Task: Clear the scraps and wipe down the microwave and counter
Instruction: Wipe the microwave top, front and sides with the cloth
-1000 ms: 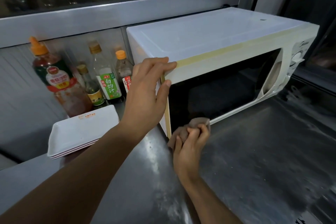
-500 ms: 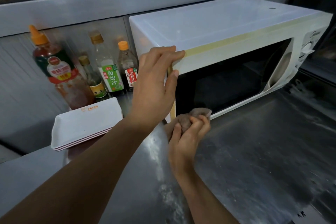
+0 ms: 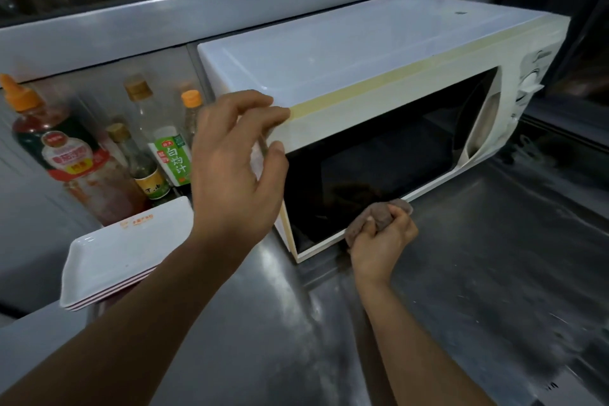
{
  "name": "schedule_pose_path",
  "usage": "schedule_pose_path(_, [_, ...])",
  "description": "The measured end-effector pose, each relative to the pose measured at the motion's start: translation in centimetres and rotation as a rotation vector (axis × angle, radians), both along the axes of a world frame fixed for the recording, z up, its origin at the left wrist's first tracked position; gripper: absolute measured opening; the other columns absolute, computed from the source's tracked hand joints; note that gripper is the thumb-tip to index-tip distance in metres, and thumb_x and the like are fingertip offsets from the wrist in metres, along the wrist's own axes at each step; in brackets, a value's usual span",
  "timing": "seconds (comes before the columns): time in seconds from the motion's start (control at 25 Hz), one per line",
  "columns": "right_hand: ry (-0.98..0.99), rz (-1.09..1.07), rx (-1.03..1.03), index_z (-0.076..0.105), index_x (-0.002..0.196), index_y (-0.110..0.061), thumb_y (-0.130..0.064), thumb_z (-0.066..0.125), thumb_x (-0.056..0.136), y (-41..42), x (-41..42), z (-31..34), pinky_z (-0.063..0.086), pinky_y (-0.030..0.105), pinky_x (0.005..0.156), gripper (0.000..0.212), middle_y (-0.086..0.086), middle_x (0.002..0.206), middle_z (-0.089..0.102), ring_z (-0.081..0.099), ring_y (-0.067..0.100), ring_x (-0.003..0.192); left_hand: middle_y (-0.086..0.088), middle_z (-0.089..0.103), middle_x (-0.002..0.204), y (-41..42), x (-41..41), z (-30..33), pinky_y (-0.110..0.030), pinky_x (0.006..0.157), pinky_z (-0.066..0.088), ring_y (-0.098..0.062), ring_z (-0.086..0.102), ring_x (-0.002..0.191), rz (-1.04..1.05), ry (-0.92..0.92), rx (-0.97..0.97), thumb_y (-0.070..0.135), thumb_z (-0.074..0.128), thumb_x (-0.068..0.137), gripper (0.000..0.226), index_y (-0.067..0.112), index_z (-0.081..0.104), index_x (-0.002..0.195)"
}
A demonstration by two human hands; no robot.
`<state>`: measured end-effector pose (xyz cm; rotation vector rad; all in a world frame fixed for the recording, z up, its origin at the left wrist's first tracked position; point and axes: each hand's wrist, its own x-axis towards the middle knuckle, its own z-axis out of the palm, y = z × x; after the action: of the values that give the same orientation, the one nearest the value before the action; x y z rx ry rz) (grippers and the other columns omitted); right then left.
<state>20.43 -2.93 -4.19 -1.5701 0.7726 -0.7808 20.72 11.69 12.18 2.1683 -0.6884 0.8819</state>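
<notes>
Head view: left hand (image 3: 237, 165) steadies microwave (image 3: 362, 76); right hand (image 3: 382, 237) grips cloth (image 3: 379, 214).

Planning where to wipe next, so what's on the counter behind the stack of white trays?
Behind the stack of white trays stand four sauce bottles against the steel back wall. The trays hide some of the bottle bases and the counter under them.

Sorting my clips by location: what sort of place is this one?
Most likely a commercial or canteen kitchen: a stainless steel counter carries a white microwave, with sauce bottles and stacked white trays beside it.
</notes>
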Motion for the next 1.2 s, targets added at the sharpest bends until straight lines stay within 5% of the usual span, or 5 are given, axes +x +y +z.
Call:
schedule_pose_path(0.12, [0.018,-0.036,0.002,0.046,0.115,0.007,0.011,0.046,0.087,-3.8,1.3,0.4,0.030,0.001,0.085,0.028,0.017,0.131,0.035,0.049,0.002,0.100,0.005,0.051,0.114,-1.3,0.6,0.7,-0.018,0.096,0.032,-0.011,0.044,0.113,0.019,-0.053,-0.011,0.014,0.051,0.084,0.031,0.011,0.065,0.112])
schedule_pose_path(0.4, [0.066,-0.132,-0.021,0.056,0.110,0.000,-0.002,0.052,0.085,-11.2,3.4,1.1,0.034,0.017,0.096,0.026,0.015,0.120,0.049,0.052,0.022,0.102,0.002,0.057,0.097,-2.9,2.2,0.2,-0.031,0.089,0.036,-0.012,0.049,0.097,0.032,-0.095,0.033,0.008,0.048,0.087,0.026,0.007,0.069,0.101])
schedule_pose_path(0.52, [-0.012,-0.194,-0.005,0.052,0.092,-0.023,-0.034,0.048,0.069,-12.8,3.9,1.7,0.055,0.053,0.079,0.026,0.015,0.096,0.064,0.067,0.031,0.081,0.002,0.055,0.096,-3.0,2.2,0.0,-0.035,0.089,0.037,-0.007,0.044,0.096,0.044,-0.121,0.013,0.004,0.048,0.087,0.025,0.005,0.069,0.100])
schedule_pose_path(0.68, [-0.044,-0.186,0.137,0.033,0.097,-0.014,0.004,0.040,0.083,-15.4,5.1,1.9,0.043,0.026,0.035,0.024,0.016,0.065,0.054,0.054,0.024,0.045,-0.011,0.060,0.094,-3.3,2.4,-0.5,-0.022,0.087,0.033,-0.006,0.042,0.098,0.060,-0.147,-0.010,0.002,0.046,0.086,0.025,0.002,0.068,0.099])
schedule_pose_path(1.2, [0.042,-0.076,0.401,0.041,0.095,-0.002,0.004,0.042,0.090,-11.0,2.6,3.8,0.031,0.014,0.027,0.008,0.005,0.055,0.049,0.043,0.004,0.026,-0.018,0.059,0.093,-3.4,2.5,-0.7,-0.041,0.089,0.036,-0.017,0.046,0.095,0.060,-0.145,-0.009,0.006,0.043,0.087,0.027,-0.001,0.067,0.098])
